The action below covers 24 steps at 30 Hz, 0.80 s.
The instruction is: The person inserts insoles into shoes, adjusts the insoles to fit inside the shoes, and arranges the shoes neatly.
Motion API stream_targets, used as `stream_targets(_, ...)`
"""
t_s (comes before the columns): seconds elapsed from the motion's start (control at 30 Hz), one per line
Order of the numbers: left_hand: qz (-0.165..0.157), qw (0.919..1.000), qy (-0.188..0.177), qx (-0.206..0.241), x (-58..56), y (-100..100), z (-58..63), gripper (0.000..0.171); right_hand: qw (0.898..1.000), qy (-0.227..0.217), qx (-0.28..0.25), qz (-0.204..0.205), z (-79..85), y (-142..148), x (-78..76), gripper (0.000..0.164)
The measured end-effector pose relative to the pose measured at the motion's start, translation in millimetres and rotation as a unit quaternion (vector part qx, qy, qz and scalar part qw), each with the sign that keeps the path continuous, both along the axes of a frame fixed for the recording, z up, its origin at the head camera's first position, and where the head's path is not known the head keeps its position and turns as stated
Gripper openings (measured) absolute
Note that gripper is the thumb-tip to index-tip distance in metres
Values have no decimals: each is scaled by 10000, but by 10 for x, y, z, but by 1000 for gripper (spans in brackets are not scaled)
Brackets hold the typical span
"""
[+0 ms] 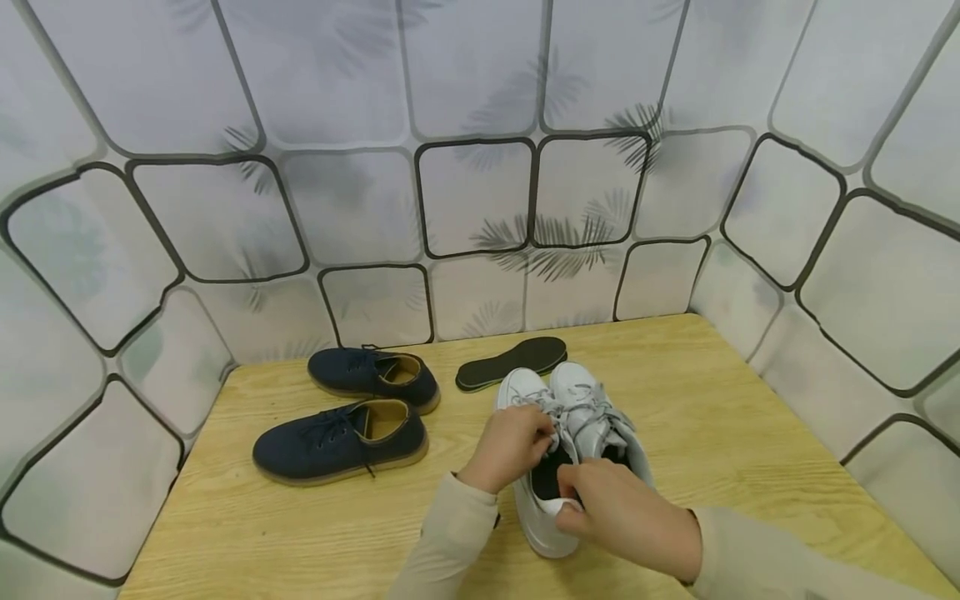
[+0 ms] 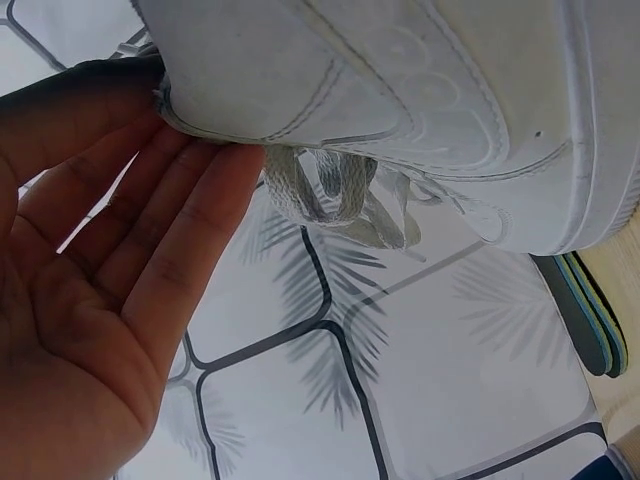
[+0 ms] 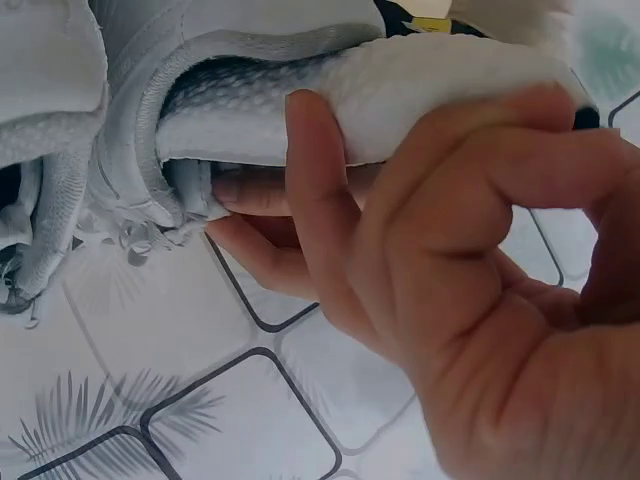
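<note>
From the head, a pale wood-grain surface [image 1: 202,542] fills a corner between patterned walls [image 1: 480,200] of dark-outlined rounded squares and grey fronds. A white shoe [image 1: 542,529] sits under both hands, right of centre, with a second white shoe [image 1: 596,425] touching it on its right. The left hand [image 1: 512,442] bends its fingers in at the laces; the right hand [image 1: 618,504] curls at the heel, thumb and forefinger gripping the rim. Dark insoles [image 1: 513,364] lie just beyond the toes, near the back edge, and two navy shoes [image 1: 341,446] rest well apart to the left. Wood grain runs on from the second white shoe to the right wall — the widest stretch beside the pair.

From the left wrist, the fingers reach fairly straight to the white shoe's edge, and with the thumb they pinch it by a narrow gap. Loose laces [image 2: 340,190] hang close by the fingertips.

From the right wrist, the fingers bend round the white shoe's pale rim, one lying across its near face, others behind — how firmly, one cannot tell. The second white shoe is near, on the picture's left.
</note>
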<state>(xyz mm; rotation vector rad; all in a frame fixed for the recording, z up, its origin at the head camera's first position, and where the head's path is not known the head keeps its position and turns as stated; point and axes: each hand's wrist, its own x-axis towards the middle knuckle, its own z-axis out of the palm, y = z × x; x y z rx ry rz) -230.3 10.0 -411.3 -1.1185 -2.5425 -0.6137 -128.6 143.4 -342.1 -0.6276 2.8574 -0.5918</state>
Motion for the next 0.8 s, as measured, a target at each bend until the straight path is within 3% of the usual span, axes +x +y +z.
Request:
stream_targets(0.23,50,10000,20,-25,5,3,-1,4,9995,281,30,-117,-94,-23,-89,17)
stream_targets(0.57,31,10000,-5,-47,19,-1,14,5,9988,115,-216,423,-223,-2,-313,15)
stream_targets(0.8,70,9999,-19,-114,13,1,23,8,9970,142,-39,764,-236,-21,-400,21)
